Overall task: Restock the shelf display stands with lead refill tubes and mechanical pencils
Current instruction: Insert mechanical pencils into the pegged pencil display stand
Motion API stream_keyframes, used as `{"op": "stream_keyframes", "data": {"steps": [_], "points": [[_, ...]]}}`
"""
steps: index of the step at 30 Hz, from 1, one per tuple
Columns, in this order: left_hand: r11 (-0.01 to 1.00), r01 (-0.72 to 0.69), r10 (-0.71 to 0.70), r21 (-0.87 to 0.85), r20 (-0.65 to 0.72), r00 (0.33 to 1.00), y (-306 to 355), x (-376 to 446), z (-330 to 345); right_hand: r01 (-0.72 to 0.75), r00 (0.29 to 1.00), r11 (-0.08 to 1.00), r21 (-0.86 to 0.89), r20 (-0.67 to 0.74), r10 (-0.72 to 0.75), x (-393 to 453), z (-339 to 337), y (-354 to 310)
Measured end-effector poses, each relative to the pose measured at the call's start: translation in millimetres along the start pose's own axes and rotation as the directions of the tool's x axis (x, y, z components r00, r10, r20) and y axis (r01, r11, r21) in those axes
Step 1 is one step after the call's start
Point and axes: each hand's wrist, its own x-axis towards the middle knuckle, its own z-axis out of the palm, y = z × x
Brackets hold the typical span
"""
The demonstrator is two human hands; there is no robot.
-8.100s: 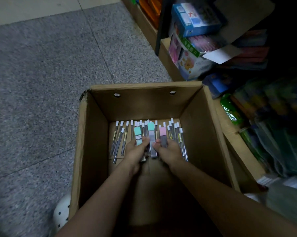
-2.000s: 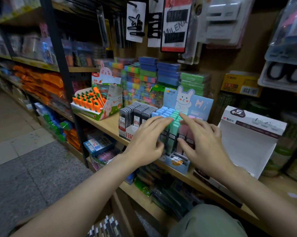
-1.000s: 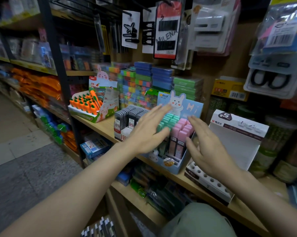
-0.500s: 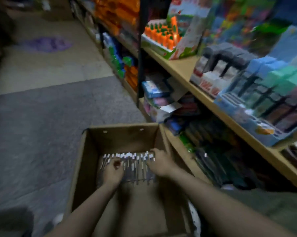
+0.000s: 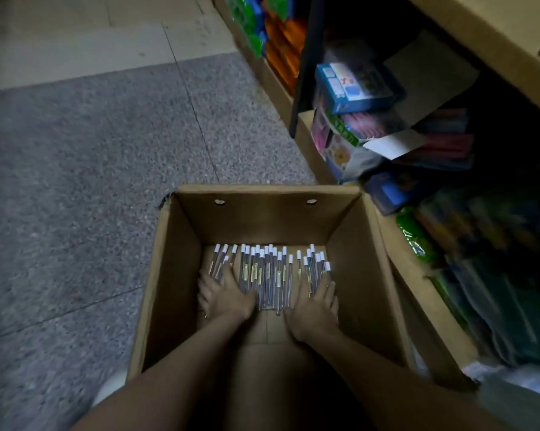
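Head view, looking down: deep in a cardboard box (image 5: 175, 275) on a speckled shop floor (image 5: 76, 181), both arms reaching to the bottom. Left hand (image 5: 225, 295) spread flat, fingers straight, resting on the left end of a row of white-capped mechanical pencils (image 5: 270, 275); right hand (image 5: 316, 301) likewise flat and wide on the right end, neither gripping anything. Pencils lying side by side on the box bottom, caps toward the far wall, bracketed between the two palms. Just beside the box, lower shelves (image 5: 318, 144) stacked with blue and pink cartons (display stands themselves out of sight). Step in hand, by the look of it: gathering a batch of pencils for the shelf. Next move likely calls for sweeping the palms inward, curling the fingers under the bunch and lifting it level, so none slip loose.
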Motion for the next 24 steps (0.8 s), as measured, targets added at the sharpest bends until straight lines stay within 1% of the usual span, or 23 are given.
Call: {"op": "stream_keyframes", "data": {"steps": [2,5,7,9,10,12,14,15,18,20,22,24], "points": [[1.0,0.016,-0.016,-0.015,-0.022,1.0,1.3,7.4,3.4,-0.025,0.999,0.999,0.033,-0.047,0.027,6.8,3.2,-1.9],[0.995,0.011,-0.02,-0.1,-0.092,0.996,1.8,5.5,6.0,0.008,0.994,0.999,0.046,-0.105,-0.003,8.0,5.6,-8.4],[0.982,-0.036,0.009,-0.185,-0.146,0.989,2.4,0.4,9.5,0.057,0.99,0.996,0.071,-0.137,-0.046,4.7,4.8,-13.5],[0.964,-0.094,0.047,-0.247,-0.19,0.981,3.1,-3.8,12.8,0.075,0.977,0.994,0.077,-0.206,-0.057,2.6,1.3,-14.3],[0.957,-0.107,0.051,-0.268,-0.209,0.977,3.6,-4.5,13.2,0.058,0.973,0.995,0.08,-0.228,-0.038,2.6,-1.5,-13.2],[0.942,-0.107,0.032,-0.319,-0.232,0.972,3.7,-2.8,11.2,-0.01,0.975,0.99,0.143,-0.22,0.041,4.5,-7.6,-9.6],[0.925,-0.092,0.003,-0.368,-0.233,0.972,3.8,2.0,8.1,-0.063,0.974,0.974,0.216,-0.198,0.107,7.7,-12.5,-6.8],[0.923,-0.076,-0.012,-0.378,-0.226,0.974,4.3,4.6,6.5,-0.075,0.971,0.972,0.221,-0.204,0.122,9.8,-14.0,-6.6],[0.919,-0.038,-0.042,-0.393,-0.192,0.981,8.5,13.7,5.4,-0.111,0.961,0.973,0.202,-0.227,0.156,17.7,-15.7,-10.8],[0.905,-0.04,-0.04,-0.424,-0.178,0.983,13.1,18.7,7.5,-0.136,0.957,0.971,0.197,-0.229,0.18,23.4,-15.2,-14.4],[0.906,-0.043,-0.042,-0.421,-0.191,0.981,17.2,21.0,10.5,-0.141,0.955,0.974,0.178,-0.236,0.181,28.0,-14.0,-16.2],[0.916,-0.044,-0.043,-0.4,-0.207,0.977,20.5,22.9,13.3,-0.151,0.954,0.982,0.116,-0.241,0.175,30.7,-13.2,-16.1]]}}
